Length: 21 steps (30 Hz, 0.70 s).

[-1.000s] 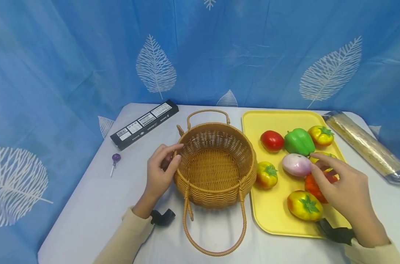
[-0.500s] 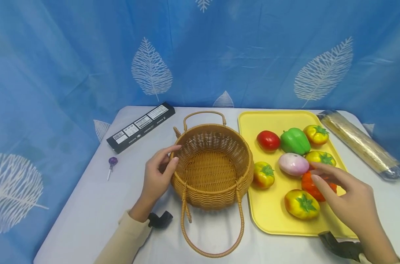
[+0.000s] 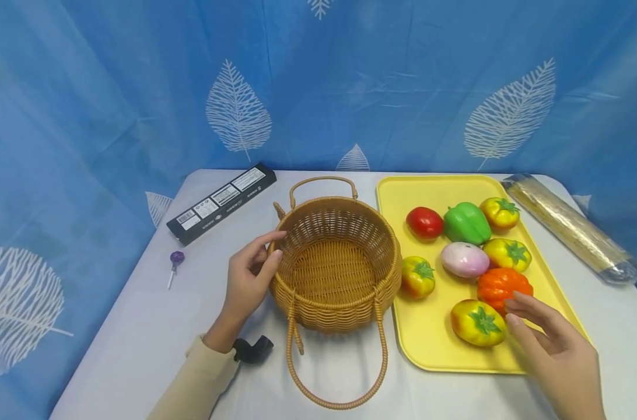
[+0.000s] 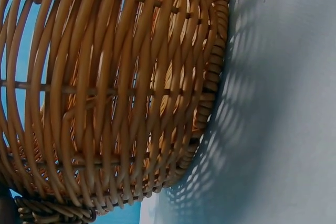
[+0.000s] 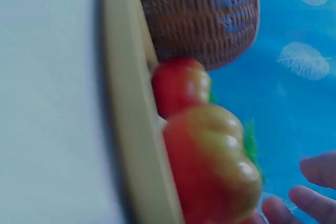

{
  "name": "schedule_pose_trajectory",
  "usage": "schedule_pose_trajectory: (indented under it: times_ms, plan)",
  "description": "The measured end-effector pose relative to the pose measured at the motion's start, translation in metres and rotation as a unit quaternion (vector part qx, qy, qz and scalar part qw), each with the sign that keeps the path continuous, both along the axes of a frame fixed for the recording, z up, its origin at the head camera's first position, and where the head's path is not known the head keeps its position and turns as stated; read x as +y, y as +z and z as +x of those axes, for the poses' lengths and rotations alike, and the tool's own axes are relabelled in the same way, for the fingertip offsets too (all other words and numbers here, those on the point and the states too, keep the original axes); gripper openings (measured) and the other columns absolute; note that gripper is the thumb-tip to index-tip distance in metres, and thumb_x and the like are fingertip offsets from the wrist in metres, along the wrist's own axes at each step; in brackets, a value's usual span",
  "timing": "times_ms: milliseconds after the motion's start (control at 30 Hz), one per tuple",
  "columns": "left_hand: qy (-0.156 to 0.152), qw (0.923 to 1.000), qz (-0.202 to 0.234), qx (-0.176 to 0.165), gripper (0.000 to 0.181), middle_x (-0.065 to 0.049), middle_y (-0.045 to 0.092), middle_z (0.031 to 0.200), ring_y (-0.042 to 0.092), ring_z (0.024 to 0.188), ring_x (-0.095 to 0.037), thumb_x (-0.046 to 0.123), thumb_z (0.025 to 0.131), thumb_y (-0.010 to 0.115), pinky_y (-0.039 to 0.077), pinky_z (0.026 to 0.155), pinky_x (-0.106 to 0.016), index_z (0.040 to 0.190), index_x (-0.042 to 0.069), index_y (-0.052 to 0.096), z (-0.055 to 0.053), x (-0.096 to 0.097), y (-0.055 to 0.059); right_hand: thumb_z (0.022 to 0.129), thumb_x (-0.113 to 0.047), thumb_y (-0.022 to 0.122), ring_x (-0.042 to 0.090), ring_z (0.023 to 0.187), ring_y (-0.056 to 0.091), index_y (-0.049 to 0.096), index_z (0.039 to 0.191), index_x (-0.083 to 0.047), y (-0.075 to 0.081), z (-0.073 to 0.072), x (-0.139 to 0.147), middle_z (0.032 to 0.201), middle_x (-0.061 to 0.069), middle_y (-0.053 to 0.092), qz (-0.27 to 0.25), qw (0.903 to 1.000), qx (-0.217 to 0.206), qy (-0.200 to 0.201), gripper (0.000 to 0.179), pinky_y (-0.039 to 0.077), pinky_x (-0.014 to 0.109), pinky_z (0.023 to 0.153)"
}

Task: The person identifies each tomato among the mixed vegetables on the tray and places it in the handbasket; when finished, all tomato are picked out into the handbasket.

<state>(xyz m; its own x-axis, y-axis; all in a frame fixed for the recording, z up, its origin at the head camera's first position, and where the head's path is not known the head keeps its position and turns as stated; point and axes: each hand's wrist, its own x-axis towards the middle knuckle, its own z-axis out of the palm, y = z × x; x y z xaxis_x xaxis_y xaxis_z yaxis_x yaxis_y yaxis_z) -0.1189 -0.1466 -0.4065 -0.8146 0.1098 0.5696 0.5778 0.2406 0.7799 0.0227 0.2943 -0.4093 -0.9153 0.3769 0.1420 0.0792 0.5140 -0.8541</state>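
Note:
My left hand holds the left rim of a round wicker basket, with thumb and forefinger at its edge. The basket's woven side fills much of the left wrist view, and nothing shows inside it from above. My right hand, fingers loosely bent and holding nothing, hovers over the near right part of a yellow tray. Closest to its fingertips are an orange pumpkin and a yellow-red persimmon-like fruit. In the right wrist view, fingers appear beside that fruit.
Also on the tray lie a red tomato-like fruit, a green bell pepper, a pinkish-white onion and several more yellow-red fruits. A long clear-wrapped pack lies right, a black box and purple lollipop left.
My right hand has drawn back from beside the onion toward the tray's near right corner, uncovering the pumpkin. The left hand stays at the basket rim; the whole view has shifted slightly.

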Motion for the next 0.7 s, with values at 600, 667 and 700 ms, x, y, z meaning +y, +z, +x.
schedule_pose_trajectory:
  times_ms: [600,667,700]
  plan:
    - [-0.019,0.9997,0.015,-0.008,0.035,0.001,0.034,0.061,0.028,0.05,-0.01,0.003,0.096,0.064,0.027,0.047,-0.026,0.13,0.009,0.069,-0.001,-0.002,0.0,0.086,-0.005,0.081,-0.001,0.113,0.055,0.061,0.14,-0.01,-0.016,0.02,-0.021,0.128,-0.005,0.06,0.003,0.9983,-0.028,-0.051,0.058,0.052,0.012,0.079]
    - [-0.019,0.9997,0.014,-0.011,0.035,0.0,0.034,0.061,0.028,0.051,-0.011,0.003,0.096,0.064,0.028,0.047,-0.026,0.131,0.008,0.068,0.0,-0.002,0.0,0.085,-0.005,0.083,-0.002,0.114,0.054,0.061,0.141,-0.011,-0.018,0.02,-0.022,0.129,-0.005,0.059,0.006,0.9984,-0.033,-0.046,0.06,0.051,0.011,0.079]
    - [-0.02,0.9996,0.015,-0.012,0.036,0.0,0.034,0.061,0.028,0.051,-0.011,0.003,0.096,0.065,0.028,0.048,-0.026,0.131,0.008,0.068,0.001,-0.003,-0.001,0.084,-0.006,0.083,-0.003,0.114,0.053,0.061,0.14,-0.011,-0.019,0.019,-0.023,0.129,-0.005,0.059,0.009,0.9984,-0.034,-0.044,0.06,0.051,0.011,0.079]
